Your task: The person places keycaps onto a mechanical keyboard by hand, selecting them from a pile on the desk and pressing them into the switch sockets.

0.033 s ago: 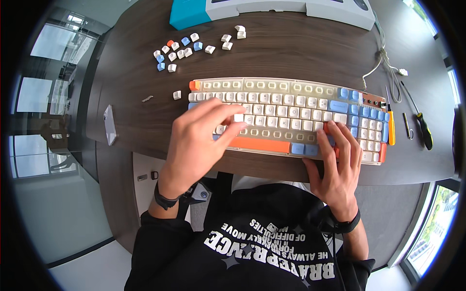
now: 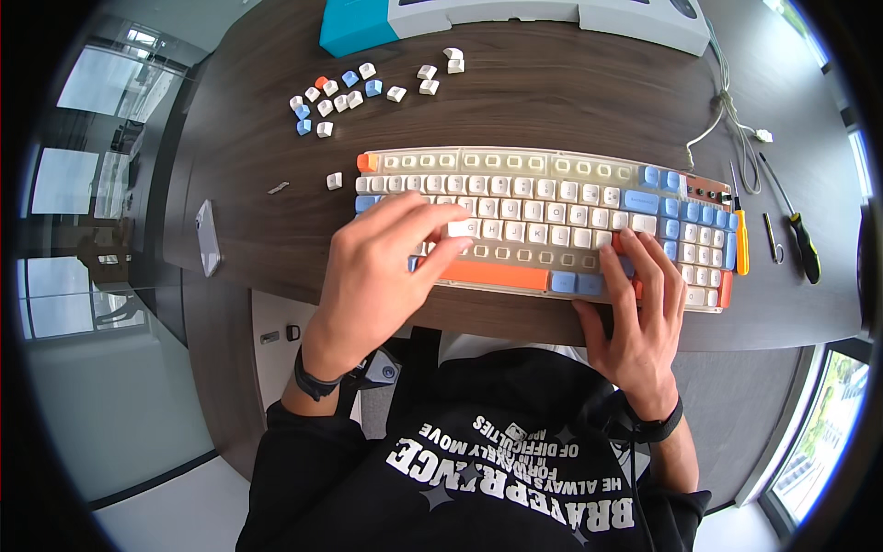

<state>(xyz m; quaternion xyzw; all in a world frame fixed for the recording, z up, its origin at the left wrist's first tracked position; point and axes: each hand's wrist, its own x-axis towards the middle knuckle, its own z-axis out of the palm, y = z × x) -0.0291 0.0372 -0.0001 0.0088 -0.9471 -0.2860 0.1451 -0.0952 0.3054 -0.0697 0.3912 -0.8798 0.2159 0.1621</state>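
A white keyboard (image 2: 501, 279) with white, blue and orange keycaps lies along the desk's near edge. Over its left half, my left hand (image 2: 382, 253) has thumb and index finger on either side of a white keycap (image 2: 456, 229) in the middle letter row. The fingers partly cover this keycap and hide others to its left. My right hand (image 2: 644, 317) rests with fingers spread on the keyboard's right part, thumb at its front edge; it holds nothing. Bare switch sockets (image 2: 522, 257) show in the lower letter row and along the top row.
Several loose white, blue and orange keycaps (image 2: 341, 102) lie beyond the keyboard, with one white keycap (image 2: 335, 180) nearer its left end. A phone (image 2: 209, 237) is far left. A cable (image 2: 726, 103), yellow screwdriver (image 2: 741, 244) and black screwdriver (image 2: 806, 248) lie right. A box (image 2: 543, 23) stands behind.
My left hand has shifted slightly right and toward me, and the keycap between its fingers now sits closer to the neighbouring key. My right hand has not moved.
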